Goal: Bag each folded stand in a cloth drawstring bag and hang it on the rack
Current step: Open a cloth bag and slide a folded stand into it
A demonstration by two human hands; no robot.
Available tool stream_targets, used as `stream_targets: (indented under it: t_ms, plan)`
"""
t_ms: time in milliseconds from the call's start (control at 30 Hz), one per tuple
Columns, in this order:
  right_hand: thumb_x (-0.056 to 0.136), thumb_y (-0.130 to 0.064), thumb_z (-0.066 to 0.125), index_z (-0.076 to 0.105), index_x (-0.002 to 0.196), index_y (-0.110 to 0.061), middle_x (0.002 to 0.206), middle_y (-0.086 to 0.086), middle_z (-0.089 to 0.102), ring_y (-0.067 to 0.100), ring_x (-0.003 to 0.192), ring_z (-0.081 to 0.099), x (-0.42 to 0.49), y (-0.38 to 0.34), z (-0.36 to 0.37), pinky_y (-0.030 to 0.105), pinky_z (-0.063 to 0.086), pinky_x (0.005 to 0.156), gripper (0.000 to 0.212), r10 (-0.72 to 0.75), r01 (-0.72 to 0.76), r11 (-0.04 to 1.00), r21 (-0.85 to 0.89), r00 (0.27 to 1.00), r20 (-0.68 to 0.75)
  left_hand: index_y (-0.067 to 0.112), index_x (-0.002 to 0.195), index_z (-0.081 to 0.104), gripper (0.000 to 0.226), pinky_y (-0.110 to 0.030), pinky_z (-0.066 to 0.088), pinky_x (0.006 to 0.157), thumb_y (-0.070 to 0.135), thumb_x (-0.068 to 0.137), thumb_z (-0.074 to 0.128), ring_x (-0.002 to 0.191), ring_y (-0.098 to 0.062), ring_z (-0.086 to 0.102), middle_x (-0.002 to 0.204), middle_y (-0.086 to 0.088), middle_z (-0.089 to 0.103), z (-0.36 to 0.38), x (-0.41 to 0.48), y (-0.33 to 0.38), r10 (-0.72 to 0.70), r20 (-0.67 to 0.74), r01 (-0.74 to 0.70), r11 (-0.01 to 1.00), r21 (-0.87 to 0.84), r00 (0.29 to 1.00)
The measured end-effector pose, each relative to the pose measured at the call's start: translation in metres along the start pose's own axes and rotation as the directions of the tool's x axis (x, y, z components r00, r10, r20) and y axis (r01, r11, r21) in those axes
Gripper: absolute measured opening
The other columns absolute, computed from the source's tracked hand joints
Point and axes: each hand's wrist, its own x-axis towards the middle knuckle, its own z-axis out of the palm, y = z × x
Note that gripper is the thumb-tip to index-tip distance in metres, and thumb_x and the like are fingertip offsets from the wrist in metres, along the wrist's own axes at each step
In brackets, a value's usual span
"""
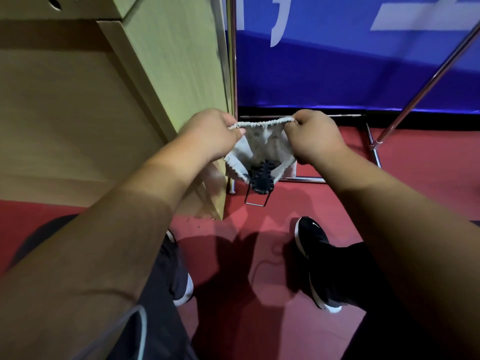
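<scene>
A pale patterned cloth drawstring bag (259,141) hangs in the air between my hands, its gathered top edge stretched level. My left hand (207,133) pinches the left end of that edge. My right hand (317,137) pinches the right end. A folded black stand (261,178) with a round toothed hub and a thin wire loop pokes out of the bag's near side, the wire loop hanging below the cloth. The chrome rack (232,74) rises just behind the bag, with a slanted bar (428,81) to the right.
A tan wooden cabinet (78,113) fills the left side, its corner close to my left hand. A blue banner (337,74) stands behind the rack. The rack's base bars (304,180) lie on the red floor. My two dark shoes (314,258) stand below.
</scene>
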Motion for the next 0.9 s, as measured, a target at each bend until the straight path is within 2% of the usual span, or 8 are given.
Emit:
stream_targets:
  t_ms: [133,333,400,500,600,667,800,900]
  plan:
    - [0.099,-0.026,0.059,0.070,0.088,-0.009,0.070,0.009,0.066,0.028,0.058,0.061,0.005,0.005,-0.008,0.034,0.052,0.063,0.023,-0.003,0.005,0.997,-0.077,1.000,0.023,0.023,0.096,0.075,0.023,-0.025,0.044,0.063,0.045,0.090,0.081,0.072,-0.015,0.067,0.076,0.004,0.071,-0.007,-0.001,0.005,-0.044,0.047,0.046,0.998,-0.040,0.998]
    - [0.098,-0.042,0.072,0.076,0.084,-0.012,0.070,0.004,0.062,0.022,0.058,0.050,0.007,0.019,-0.021,0.030,0.045,0.063,0.033,0.112,-0.056,0.968,-0.245,0.968,0.223,0.022,0.101,0.076,0.025,-0.018,0.037,0.046,0.026,0.082,0.091,0.051,-0.002,0.053,0.073,0.008,0.067,-0.016,-0.004,0.009,-0.075,0.104,0.084,0.993,-0.086,0.992]
    - [0.091,-0.049,0.080,0.073,0.082,-0.006,0.069,0.009,0.060,0.025,0.054,0.049,0.005,0.022,-0.022,0.032,0.046,0.061,0.045,0.174,-0.103,0.959,-0.263,0.948,0.265,0.023,0.104,0.075,0.028,-0.014,0.036,0.040,0.021,0.082,0.091,0.048,0.000,0.054,0.073,0.007,0.065,-0.016,-0.005,0.009,-0.067,0.121,0.071,0.997,-0.034,0.990]
    - [0.080,-0.056,0.089,0.065,0.071,-0.004,0.050,0.008,0.049,0.025,0.045,0.041,0.000,0.023,-0.028,0.030,0.037,0.052,0.059,0.273,-0.173,0.938,-0.300,0.902,0.335,0.026,0.107,0.071,0.035,-0.022,0.042,0.053,0.017,0.081,0.091,0.067,-0.012,0.065,0.082,0.003,0.068,-0.013,-0.006,0.005,-0.010,0.166,-0.019,0.985,0.172,0.986]
    - [0.081,-0.043,0.093,0.062,0.072,-0.003,0.050,0.010,0.043,0.021,0.042,0.035,-0.001,0.021,-0.033,0.029,0.033,0.052,0.052,0.325,-0.234,0.941,-0.245,0.830,0.453,0.021,0.101,0.071,0.021,-0.031,0.051,0.070,0.018,0.086,0.086,0.082,-0.025,0.070,0.085,-0.001,0.068,0.000,-0.004,-0.002,0.002,0.208,-0.098,0.886,0.452,0.978]
    - [0.084,-0.037,0.092,0.065,0.078,-0.002,0.054,0.013,0.045,0.020,0.042,0.036,0.000,0.021,-0.033,0.029,0.034,0.052,0.045,0.335,-0.229,0.938,-0.260,0.791,0.512,0.016,0.096,0.075,0.010,-0.040,0.061,0.078,0.016,0.088,0.080,0.085,-0.029,0.070,0.087,-0.005,0.070,0.008,0.000,-0.006,-0.018,0.184,-0.087,0.833,0.546,0.983]
    - [0.091,-0.057,0.079,0.067,0.078,-0.008,0.058,0.015,0.052,0.025,0.047,0.045,-0.001,0.024,-0.032,0.033,0.042,0.057,0.052,0.359,-0.158,0.914,-0.373,0.744,0.564,0.018,0.083,0.072,0.005,-0.039,0.058,0.070,0.014,0.086,0.072,0.080,-0.030,0.068,0.082,-0.006,0.068,0.009,0.002,-0.009,-0.013,0.113,-0.052,0.836,0.547,0.993]
    - [0.099,-0.056,0.069,0.059,0.078,-0.015,0.055,0.004,0.043,0.019,0.041,0.038,-0.003,0.026,-0.031,0.025,0.034,0.049,0.047,0.332,-0.333,0.935,-0.122,0.704,0.628,0.015,0.081,0.071,0.024,-0.034,0.049,0.063,0.036,0.090,0.079,0.074,-0.027,0.066,0.076,-0.006,0.067,0.005,-0.004,-0.002,-0.051,0.103,-0.012,0.846,0.533,0.993]
